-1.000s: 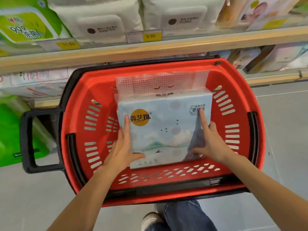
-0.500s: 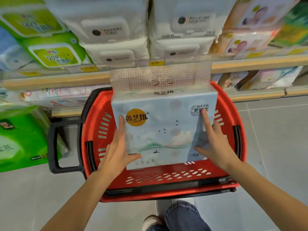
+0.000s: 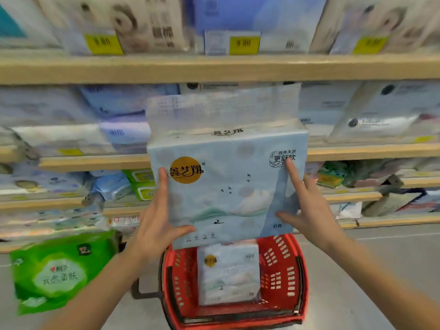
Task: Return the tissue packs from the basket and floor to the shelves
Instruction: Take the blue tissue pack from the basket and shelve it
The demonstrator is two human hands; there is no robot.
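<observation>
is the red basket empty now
No, a second light blue tissue pack lies in the red basket below the held pack.

Yellow price tags (image 3: 244, 45) (blurred), grey tiled floor (image 3: 371, 265); wipes packs (image 3: 371, 126) on display

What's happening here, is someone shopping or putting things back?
A person holds a pale blue tissue pack between both hands, the left hand on its left side and the right hand on its right, raised in front of the store shelves. Below it a red basket sits on the floor with another similar pack inside. A green pack lies to the left, apparently on the floor. It looks like restocking, and it is not finished.
</observation>
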